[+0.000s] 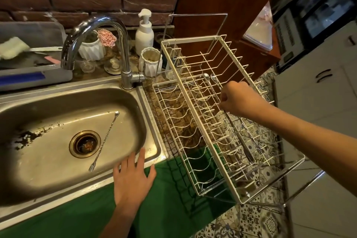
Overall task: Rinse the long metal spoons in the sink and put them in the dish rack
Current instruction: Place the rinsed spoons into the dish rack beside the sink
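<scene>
— Where are the long spoons?

— Two spoons [214, 85] lie lengthwise across the wires of the white dish rack [195, 75], right of the sink [48, 106]; a third spoon [105, 137] waits in the basin beside the drain [84, 144].

— And the hands?

— The right hand [239, 98] pinches the racked handles, apparently settling them. The left hand [133, 177] rests open and empty on the sink's near rim, likely for balance.

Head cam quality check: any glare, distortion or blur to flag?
Head view: warm, dim light; glare on the faucet and sink rim; wide-angle bending at the edges, so the rack splays; corners soft, upper right blurred; right hand and left hand fairly sharp; spoon in the sink clear.
</scene>
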